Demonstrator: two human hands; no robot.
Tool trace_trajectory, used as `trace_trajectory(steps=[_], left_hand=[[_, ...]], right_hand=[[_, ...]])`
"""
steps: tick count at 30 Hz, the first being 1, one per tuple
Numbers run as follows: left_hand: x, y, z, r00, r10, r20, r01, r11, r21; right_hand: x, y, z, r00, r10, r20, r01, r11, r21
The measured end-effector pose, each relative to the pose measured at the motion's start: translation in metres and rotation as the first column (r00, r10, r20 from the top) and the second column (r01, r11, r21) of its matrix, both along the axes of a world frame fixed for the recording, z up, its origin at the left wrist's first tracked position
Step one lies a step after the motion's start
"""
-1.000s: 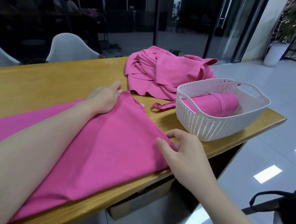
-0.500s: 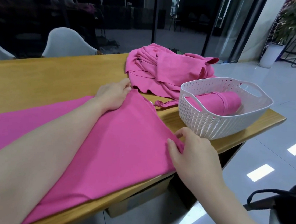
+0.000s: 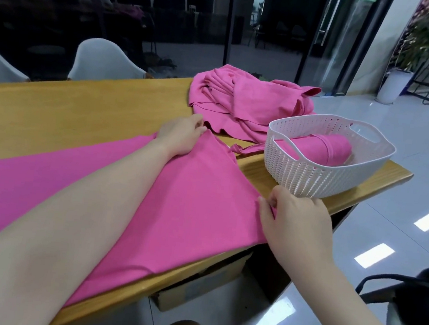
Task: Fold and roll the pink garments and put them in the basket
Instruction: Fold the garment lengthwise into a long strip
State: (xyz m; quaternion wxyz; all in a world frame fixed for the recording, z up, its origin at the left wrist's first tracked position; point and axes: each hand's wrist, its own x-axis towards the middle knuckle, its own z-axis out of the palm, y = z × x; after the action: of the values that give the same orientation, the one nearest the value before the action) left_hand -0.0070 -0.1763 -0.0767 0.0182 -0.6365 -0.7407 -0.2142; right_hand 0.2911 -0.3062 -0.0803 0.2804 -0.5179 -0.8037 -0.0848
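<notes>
The left hand (image 3: 180, 135) grips the far corner of the flat pink cloth garment (image 3: 191, 199) on the wooden counter (image 3: 81, 111); the right hand (image 3: 298, 224) pinches its corner near the white woven plastic basket (image 3: 320, 178), which holds a rolled pink garment (image 3: 318, 148).

Both hands, left hand (image 3: 180, 135) and right hand (image 3: 297, 218), pinching corners of flat pink garment (image 3: 177, 203), white basket (image 3: 323, 173) just beyond right fingertips (image 3: 274, 196).

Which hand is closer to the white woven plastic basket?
The right hand, pinching the flat pink garment just below the white woven plastic basket. The left hand holds the far corner, farther off.
</notes>
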Motion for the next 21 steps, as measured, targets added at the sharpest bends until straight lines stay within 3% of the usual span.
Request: trace_trajectory(steps=[5, 9, 13, 17, 21], left_hand=[[0.01, -0.004, 0.004, 0.998, 0.019, -0.061, -0.018, 1.0, 0.017], [0.0, -0.027, 0.017, 1.0, 0.027, 0.005, -0.027, 0.998, -0.065], [-0.051, -0.07, 0.027, 0.995, 0.1, 0.013, -0.097, 0.981, -0.171], [-0.101, -0.123, 0.023, 0.985, 0.17, 0.009, -0.165, 0.965, -0.203], [-0.124, -0.166, 0.015, 0.98, 0.197, -0.024, -0.198, 0.969, -0.145]], right_hand=[[-0.002, 0.005, -0.001, 0.999, -0.023, -0.047, 0.021, 0.999, -0.044], [-0.006, -0.006, 0.007, 0.997, -0.013, -0.07, 0.016, 0.999, 0.038], [-0.035, -0.024, 0.011, 0.96, 0.281, -0.012, -0.28, 0.959, 0.051], [-0.077, -0.045, 0.011, 0.823, 0.567, 0.031, -0.555, 0.815, -0.166], [-0.096, -0.051, 0.013, 0.771, 0.636, -0.008, -0.581, 0.7, -0.415]])
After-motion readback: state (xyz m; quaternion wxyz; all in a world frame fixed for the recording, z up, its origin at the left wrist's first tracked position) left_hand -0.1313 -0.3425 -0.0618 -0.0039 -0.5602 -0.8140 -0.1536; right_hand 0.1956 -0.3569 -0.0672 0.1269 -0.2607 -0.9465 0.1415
